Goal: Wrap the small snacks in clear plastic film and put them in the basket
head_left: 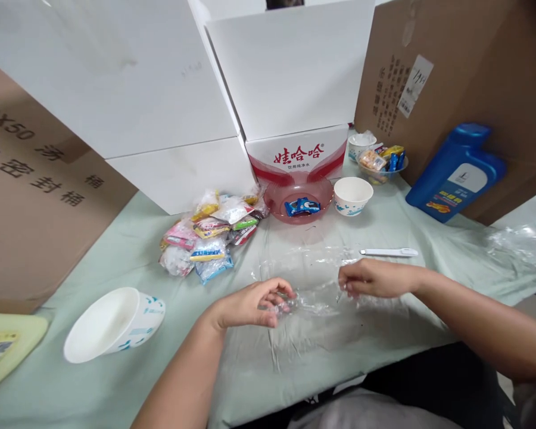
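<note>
My left hand [254, 302] and my right hand [370, 278] both pinch a clear plastic bag [312, 280] that lies flat on the pale green tablecloth [339, 339]. The left fingers are curled on the bag's near left edge, and the right fingers grip its right side. Just behind the bag stands a pink translucent bowl [279, 205] holding blue-wrapped candies [302, 207]. A heap of small snack packets [209, 235] lies to the left of that bowl.
A white paper bowl [352, 195] stands right of the pink bowl, another [112, 325] lies tipped at front left. A white pen-like tool [388, 252], a blue bottle [455, 173], a glass bowl of sweets [381, 162], white boxes [290, 77] and brown cartons [469, 71] surround the table.
</note>
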### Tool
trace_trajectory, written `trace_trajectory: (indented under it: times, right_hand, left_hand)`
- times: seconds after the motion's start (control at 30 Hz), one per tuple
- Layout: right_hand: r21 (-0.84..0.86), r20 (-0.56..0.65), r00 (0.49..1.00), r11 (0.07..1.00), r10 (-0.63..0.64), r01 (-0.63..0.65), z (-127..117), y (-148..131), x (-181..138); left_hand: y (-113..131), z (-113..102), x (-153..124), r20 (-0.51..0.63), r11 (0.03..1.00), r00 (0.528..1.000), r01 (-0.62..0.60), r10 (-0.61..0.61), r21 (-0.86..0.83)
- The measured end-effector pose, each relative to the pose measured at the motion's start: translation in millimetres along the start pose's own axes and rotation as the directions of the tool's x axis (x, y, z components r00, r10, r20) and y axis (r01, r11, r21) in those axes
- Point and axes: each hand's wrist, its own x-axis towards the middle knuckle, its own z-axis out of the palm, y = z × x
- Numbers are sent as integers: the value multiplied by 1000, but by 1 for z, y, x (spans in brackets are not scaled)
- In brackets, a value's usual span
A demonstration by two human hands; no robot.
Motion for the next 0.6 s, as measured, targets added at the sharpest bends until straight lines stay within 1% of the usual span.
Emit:
trace_trajectory:
  times: [0.03, 0.1, 0.17, 0.23, 0.27, 0.33, 0.37, 0.4, 0.43, 0.47, 0.5, 0.53, 0.6]
  right_hand:
    - [43, -52, 998, 999, 20, -18, -4, 6, 6]
    - [115, -129, 991, 993, 39, -24, -10, 14, 15]
    - [123, -176, 984, 992, 24, -2, -12, 17, 21]
    - [74, -186, 982, 997, 28, -15, -10, 17, 22]
    - [55, -153, 987, 998, 50, -42, -9, 18, 21]
    - [74, 5, 994, 991, 108, -108, -6, 21, 17]
    - [109, 94, 988, 985, 123, -133, -6, 23, 14]
    - [155, 159, 980, 978, 117, -142, -6, 26, 11]
    - [207, 177, 980, 969, 96, -132, -7, 29, 8]
    - [257, 146, 987, 961, 69, -105, -8, 32, 6]
    - [303, 75, 996, 951, 46, -67, -10, 34, 6]
    - [345, -18, 999, 938, 32, -24, -12, 37, 6]
    - [405, -191, 981, 913, 38, 43, -15, 43, 10]
  left_hand:
    - [-2, 1, 2, -28, 999, 999, 25, -26, -20]
    - [-6, 2, 5, -130, 995, 988, 75, -83, -66]
    - [-9, 2, 8, -209, 989, 970, 106, -125, -103]
    - [-8, 2, 9, -204, 982, 966, 130, -156, -134]
    - [-7, 1, 9, -177, 978, 969, 147, -172, -147]
    - [-3, -1, 6, -111, 967, 971, 192, -212, -167]
    - [-1, -2, 4, -87, 963, 971, 207, -225, -174]
    - [1, -3, 3, -68, 960, 971, 216, -231, -180]
    - [2, -4, 2, -60, 959, 972, 214, -228, -186]
    - [4, -5, 1, -69, 961, 974, 200, -217, -191]
    - [5, -6, 0, -97, 964, 975, 180, -202, -196]
    - [6, -8, 0, -135, 966, 972, 161, -190, -201]
    - [5, -10, 2, -223, 966, 956, 145, -192, -212]
